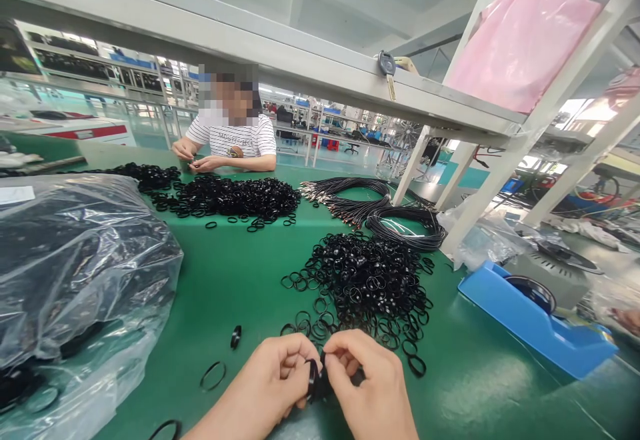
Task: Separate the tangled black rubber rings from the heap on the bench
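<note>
Black rings [373,280] are heaped on the green table [225,253], inward from its near edge. Closer to that edge, the left hand [281,368] is clamped on a black band [312,381]; the right hand [379,368] is held beside it, though whether anything is gripped there cannot be told. If pinched loosely, the band could be dropped among the rings.
</note>
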`<state>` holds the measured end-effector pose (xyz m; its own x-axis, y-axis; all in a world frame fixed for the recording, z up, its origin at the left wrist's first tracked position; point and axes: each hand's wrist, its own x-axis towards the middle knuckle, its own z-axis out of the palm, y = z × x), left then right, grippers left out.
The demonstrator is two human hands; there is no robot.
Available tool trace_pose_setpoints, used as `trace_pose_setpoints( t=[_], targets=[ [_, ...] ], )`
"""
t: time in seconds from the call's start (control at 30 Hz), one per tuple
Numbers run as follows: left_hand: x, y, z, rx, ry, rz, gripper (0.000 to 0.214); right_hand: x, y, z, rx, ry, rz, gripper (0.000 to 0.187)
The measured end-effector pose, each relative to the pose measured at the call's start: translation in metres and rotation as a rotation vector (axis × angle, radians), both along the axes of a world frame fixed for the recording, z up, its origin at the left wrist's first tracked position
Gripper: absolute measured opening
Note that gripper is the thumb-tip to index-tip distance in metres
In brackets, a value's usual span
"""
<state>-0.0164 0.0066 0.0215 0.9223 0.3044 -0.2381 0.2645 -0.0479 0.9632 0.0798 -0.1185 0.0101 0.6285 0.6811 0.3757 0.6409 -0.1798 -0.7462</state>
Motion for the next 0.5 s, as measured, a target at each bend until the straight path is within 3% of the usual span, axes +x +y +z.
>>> trace_pose_setpoints(
  t=[0.23, 0.37, 0.5],
  targets=[
    [0.000, 0.006, 0.005, -0.034, 0.086, 0.034, 0.013, 0.006, -0.002, -0.008, 0.053, 0.023, 0.093, 0.016],
    [0.000, 0.007, 0.007, -0.017, 0.119, 0.047, 0.013, 0.003, -0.002, -0.007, 0.141, -0.101, 0.130, 0.017],
    [-0.001, 0.008, 0.007, -0.023, 0.125, 0.084, 0.015, 0.001, -0.003, 0.003, 0.076, -0.044, 0.089, 0.014]
  ],
)
